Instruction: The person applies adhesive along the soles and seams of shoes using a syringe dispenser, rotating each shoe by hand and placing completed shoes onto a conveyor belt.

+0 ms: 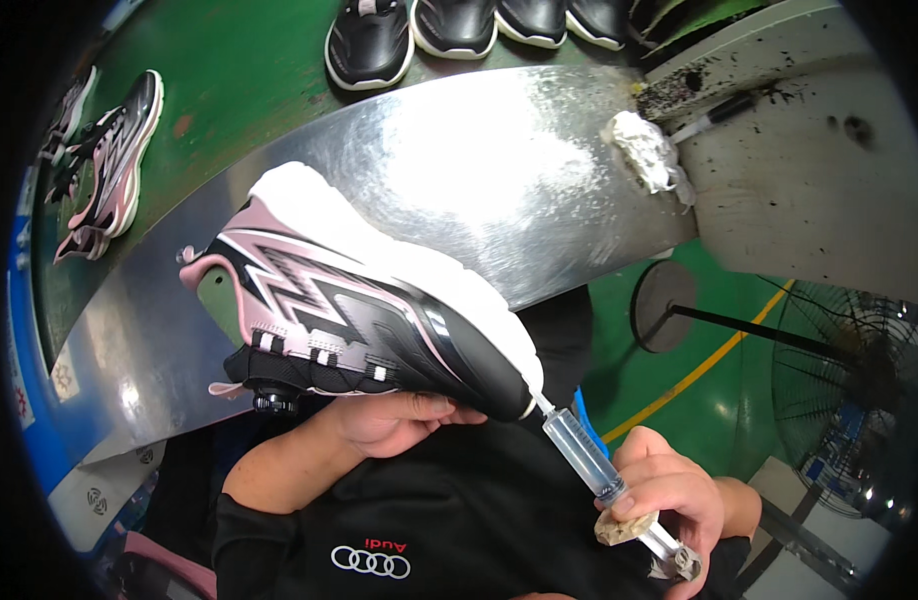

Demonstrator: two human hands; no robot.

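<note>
A black, pink and white sneaker (pixel 379 310) is tilted on its side in front of me, its white sole facing up and away. My left hand (pixel 399 420) grips it from below near the forefoot, fingers partly hidden under the upper. A black dial (pixel 276 400) sits by its laces. My right hand (pixel 659 480) is closed around a clear syringe (pixel 584 455) with clear liquid in the barrel. The syringe's tip touches the seam between sole and upper at the toe. Tan wrapping (pixel 624 527) surrounds the barrel's end, and crumpled grey wrapping covers the plunger end.
A shiny metal-topped bench (pixel 549 150) curves behind the sneaker. Several black shoes (pixel 371 45) stand along the far side; more sneakers (pixel 119 150) lie at far left. Crumpled white paper (pixel 647 150) and a marker (pixel 714 117) rest by a grey machine. A fan (pixel 859 400) stands at right.
</note>
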